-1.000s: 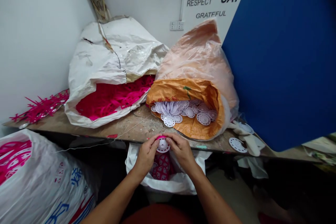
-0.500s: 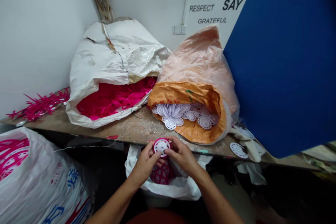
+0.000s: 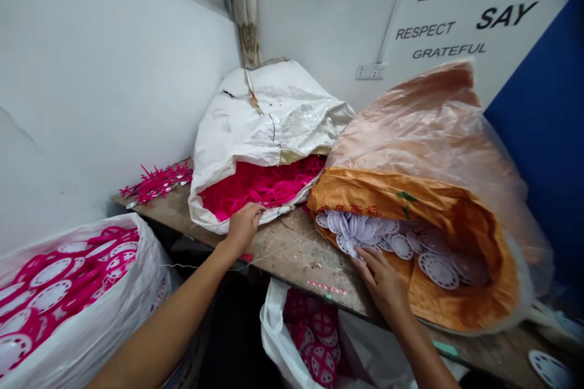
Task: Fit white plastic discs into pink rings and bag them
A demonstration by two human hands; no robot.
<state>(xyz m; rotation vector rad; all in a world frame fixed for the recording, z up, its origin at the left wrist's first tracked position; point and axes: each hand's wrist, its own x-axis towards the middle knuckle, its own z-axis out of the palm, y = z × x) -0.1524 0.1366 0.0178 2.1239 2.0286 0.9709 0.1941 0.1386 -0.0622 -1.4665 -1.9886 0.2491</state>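
Observation:
My left hand point(image 3: 244, 228) rests with extended fingers at the rim of a white woven sack point(image 3: 260, 115), just below a heap of magenta plastic pieces point(image 3: 260, 185) inside it. My right hand point(image 3: 381, 282) reaches into the mouth of an orange woven sack point(image 3: 456, 298), its fingertips at the edge of a pile of white perforated plastic discs point(image 3: 401, 246). Neither hand shows anything held.
The wooden tabletop point(image 3: 310, 261) carries both sacks and scattered debris. Below it stands a white bag point(image 3: 274, 328) of magenta lattice pieces. At left, a white sack point(image 3: 114, 292) holds magenta-and-white discs. A blue board point(image 3: 542, 152) stands at right.
My hands were together holding a white disc with a magenta ring above the lower bag. They have now parted and reached forward to the two sacks. The view has swung right.

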